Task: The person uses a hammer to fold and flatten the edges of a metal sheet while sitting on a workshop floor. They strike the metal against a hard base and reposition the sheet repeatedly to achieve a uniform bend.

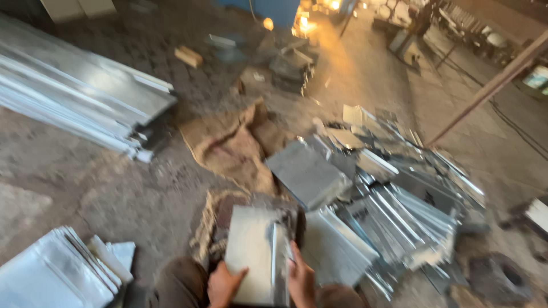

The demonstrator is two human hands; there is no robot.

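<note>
Right, a flat rectangular metal sheet [251, 254] sits at the bottom centre of the view, held up just in front of the person's knees. It has a pale, dull face and a bent shiny lip along its right edge. The left hand [224, 284] grasps its lower left corner, thumb on top of the face. The right hand [301, 278] clasps the right edge, fingers wrapped round the lip. Both hands are closed on the sheet; the picture is blurry, so finger detail is soft.

Just behind the sheet lies a crumpled burlap sack [231, 145] on the dirt floor [114, 188]. To the right of the sheet is a jumbled heap of sheet pieces [394, 205], some flat, some folded, with a grey square piece [307, 174] lying on top near the sack. At the bottom left corner is a fanned stack of cut sheets [57, 271]. Far left, well apart, is a pile of long folded metal panels [80, 97]. A slanted wooden pole [491, 85] crosses the upper right. A warm bright light [302, 23] glows at the top centre.
</note>
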